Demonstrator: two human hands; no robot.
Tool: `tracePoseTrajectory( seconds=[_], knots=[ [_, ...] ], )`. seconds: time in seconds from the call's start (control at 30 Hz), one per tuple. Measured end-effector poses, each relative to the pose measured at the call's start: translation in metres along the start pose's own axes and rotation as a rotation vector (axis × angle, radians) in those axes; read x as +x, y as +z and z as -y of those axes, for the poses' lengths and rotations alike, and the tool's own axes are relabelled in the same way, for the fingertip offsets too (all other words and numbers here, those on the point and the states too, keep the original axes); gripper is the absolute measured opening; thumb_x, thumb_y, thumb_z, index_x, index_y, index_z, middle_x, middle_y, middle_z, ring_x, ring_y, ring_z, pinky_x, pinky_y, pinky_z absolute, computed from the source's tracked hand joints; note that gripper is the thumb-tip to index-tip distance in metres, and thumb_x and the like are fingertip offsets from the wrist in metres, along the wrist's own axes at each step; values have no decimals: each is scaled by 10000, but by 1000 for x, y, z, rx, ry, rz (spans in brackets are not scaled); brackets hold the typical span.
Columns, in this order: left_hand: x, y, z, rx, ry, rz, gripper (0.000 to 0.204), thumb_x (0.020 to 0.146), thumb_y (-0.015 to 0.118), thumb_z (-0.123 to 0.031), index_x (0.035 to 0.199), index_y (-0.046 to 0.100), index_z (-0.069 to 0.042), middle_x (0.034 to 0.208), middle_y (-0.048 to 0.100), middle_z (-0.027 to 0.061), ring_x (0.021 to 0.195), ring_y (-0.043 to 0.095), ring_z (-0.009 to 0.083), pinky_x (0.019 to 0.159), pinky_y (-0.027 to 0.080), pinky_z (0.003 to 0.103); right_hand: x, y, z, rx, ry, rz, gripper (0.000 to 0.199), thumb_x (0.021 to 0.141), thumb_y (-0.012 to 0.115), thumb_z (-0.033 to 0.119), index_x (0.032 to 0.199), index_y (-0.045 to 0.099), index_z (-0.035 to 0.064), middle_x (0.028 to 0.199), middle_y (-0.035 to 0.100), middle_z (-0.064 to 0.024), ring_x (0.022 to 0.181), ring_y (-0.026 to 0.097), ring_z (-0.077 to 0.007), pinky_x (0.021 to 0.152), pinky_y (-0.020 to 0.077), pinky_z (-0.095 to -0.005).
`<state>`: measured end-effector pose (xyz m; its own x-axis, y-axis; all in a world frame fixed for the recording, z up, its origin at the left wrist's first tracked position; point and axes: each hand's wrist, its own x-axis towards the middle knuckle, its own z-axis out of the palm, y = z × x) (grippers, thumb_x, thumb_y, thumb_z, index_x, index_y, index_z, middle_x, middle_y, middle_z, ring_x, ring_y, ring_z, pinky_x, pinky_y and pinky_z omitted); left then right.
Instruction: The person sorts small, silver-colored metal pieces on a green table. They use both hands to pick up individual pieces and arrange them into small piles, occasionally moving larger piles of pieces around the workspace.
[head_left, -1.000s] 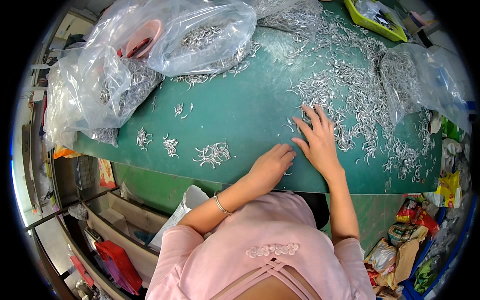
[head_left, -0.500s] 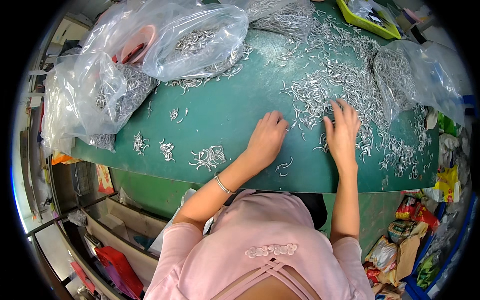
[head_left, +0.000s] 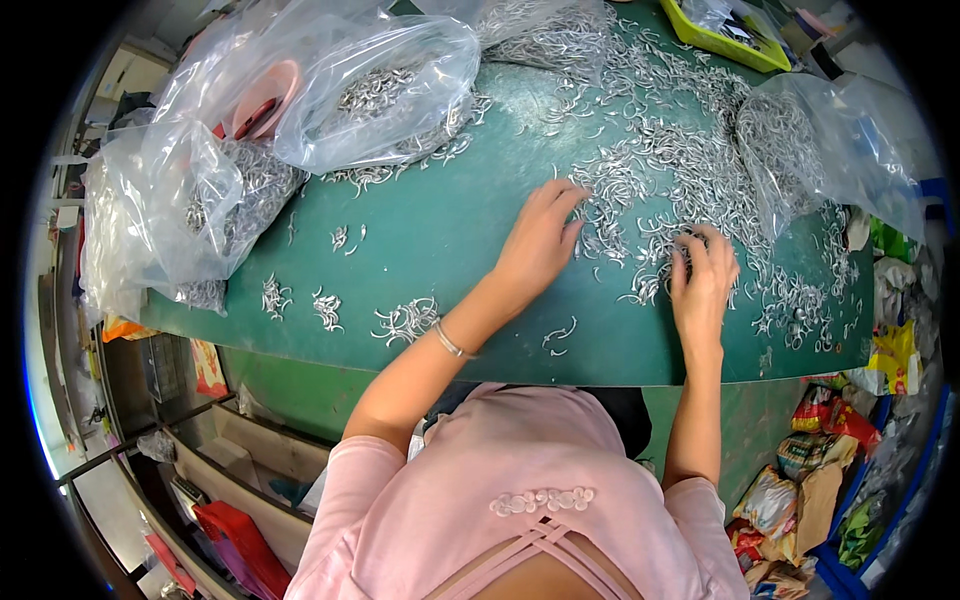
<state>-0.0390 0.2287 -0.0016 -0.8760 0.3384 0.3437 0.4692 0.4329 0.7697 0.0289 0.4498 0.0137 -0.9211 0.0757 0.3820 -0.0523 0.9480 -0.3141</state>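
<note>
The left hand (head_left: pixel 540 240) rests at the near-left edge of the main spread of small curved metal pieces (head_left: pixel 612 182), its fingers bunched together and bent, reaching forward to the pieces. The right hand (head_left: pixel 703 285) is farther right and a little nearer the body, its fingers curled down over more of the same pieces, the thumb standing apart from the forefinger. The fingertips of both hands are partly hidden, so I cannot tell whether either one pinches a piece.

The pieces lie loose on the green table (head_left: pixel 450 235), between the two hands, beyond them, and to the right of the right fingers. Just right of that spread, beyond the right fingers, a clear bag (head_left: pixel 785 155) full of pieces leans on its side. Well left of the left fingers are a few small heaps (head_left: pixel 405 320), and a few single pieces (head_left: pixel 560 337) lie nearer the body than either hand's fingers.

Beyond and left of the left fingers, an open plastic bag (head_left: pixel 375 140) holds more pieces, with a pink bowl (head_left: pixel 262 98) just behind it. Far ahead of the right fingers stands a yellow tray (head_left: pixel 722 40). A bracelet (head_left: pixel 448 338) circles the left wrist.
</note>
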Motion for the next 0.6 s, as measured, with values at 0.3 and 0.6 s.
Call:
tracePoseTrajectory(
  seconds=[0.3,0.6],
  knots=[
    [-29,-13,-11,134,-79,94,410,794,695,-17,1190,589,-27,1186,539,152,1075,523,351,936,440,422,-3,26,11,128,-212,96,275,783,709,83,1051,647,80,1120,570,-89,1086,527,-294,925,371,-456],
    [-38,3,-14,255,-98,116,218,810,713,-115,996,636,-34,943,591,103,934,551,325,793,445,431,14,15,-31,13,1,-75,162,830,656,44,992,647,51,1022,602,-102,980,552,-303,882,403,-414]
  ],
)
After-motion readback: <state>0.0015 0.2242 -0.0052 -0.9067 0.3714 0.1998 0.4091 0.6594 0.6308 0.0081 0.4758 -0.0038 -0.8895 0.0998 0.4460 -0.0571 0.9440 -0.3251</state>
